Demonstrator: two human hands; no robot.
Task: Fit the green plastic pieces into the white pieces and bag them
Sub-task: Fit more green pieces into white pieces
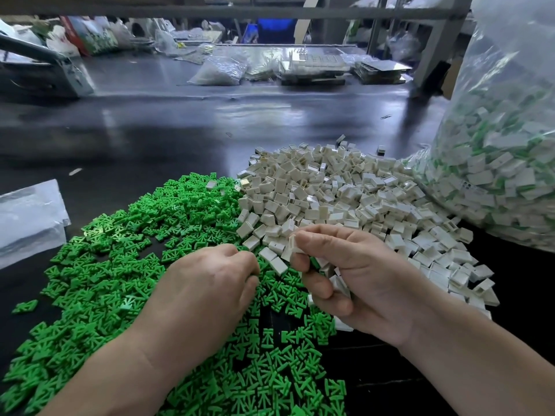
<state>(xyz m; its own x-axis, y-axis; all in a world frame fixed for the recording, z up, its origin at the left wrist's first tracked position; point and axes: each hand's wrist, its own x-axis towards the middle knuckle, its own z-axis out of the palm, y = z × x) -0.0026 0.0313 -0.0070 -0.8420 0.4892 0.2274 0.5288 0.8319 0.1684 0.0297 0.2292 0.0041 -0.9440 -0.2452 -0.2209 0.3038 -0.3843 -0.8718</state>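
Observation:
A wide heap of green plastic pieces (120, 259) covers the near left of the dark table. Beside it on the right lies a heap of white pieces (345, 193). My right hand (354, 280) pinches one white piece (293, 244) between thumb and forefinger and cradles several more white pieces in its curled fingers. My left hand (204, 289) rests knuckles-up on the green heap, its fingertips curled down among the green pieces; what they hold is hidden. A big clear bag (504, 163) of assembled white-and-green pieces stands at the right.
A folded clear plastic bag (27, 217) lies at the left edge. The dark table (180, 130) stretches away behind the heaps. Far back are more bags of parts (219, 70), flat trays (315, 67) and a metal frame post (435, 46).

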